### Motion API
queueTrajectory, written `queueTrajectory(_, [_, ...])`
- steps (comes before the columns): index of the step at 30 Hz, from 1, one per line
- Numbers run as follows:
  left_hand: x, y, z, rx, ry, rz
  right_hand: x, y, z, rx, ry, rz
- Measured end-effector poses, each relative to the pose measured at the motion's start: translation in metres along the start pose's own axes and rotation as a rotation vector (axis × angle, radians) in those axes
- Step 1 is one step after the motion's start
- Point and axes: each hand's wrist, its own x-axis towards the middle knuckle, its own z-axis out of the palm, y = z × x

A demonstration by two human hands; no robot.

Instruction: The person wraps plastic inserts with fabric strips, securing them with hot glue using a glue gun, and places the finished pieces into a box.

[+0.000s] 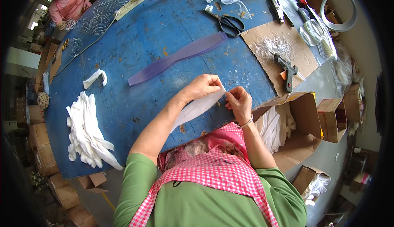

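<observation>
My left hand [204, 86] pinches the end of a strip of thin white fabric [197, 109], which hangs down past my left forearm near the table's front edge. Beside it, my right hand [239, 102] has thumb and forefinger closed at the same end of the strip. Beyond my hands a sheer purple fabric strip [176, 59] lies flat on the blue table [123, 108]. To the left sit a heap of white fabric strips [87, 130] and a small curled white piece [95, 79].
Black-handled scissors [230, 25] lie beyond the purple strip. A glue gun [287, 72] rests on cardboard [256, 42] at the right, near pliers [277, 10]. Wire frames [102, 15] and a power strip [139, 0] lie far left, near another person [69, 3]. An open carton [305, 116] stands right.
</observation>
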Motion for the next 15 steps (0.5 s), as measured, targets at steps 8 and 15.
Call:
queueTrajectory(8, [-0.011, 0.000, 0.021, 0.492, 0.393, 0.176, -0.001, -0.001, 0.001, 0.009, 0.031, 0.005])
queueTrajectory(15, [-0.058, -0.003, 0.036, 0.687, 0.616, 0.318, -0.001, 0.004, 0.001, 0.024, 0.038, -0.001])
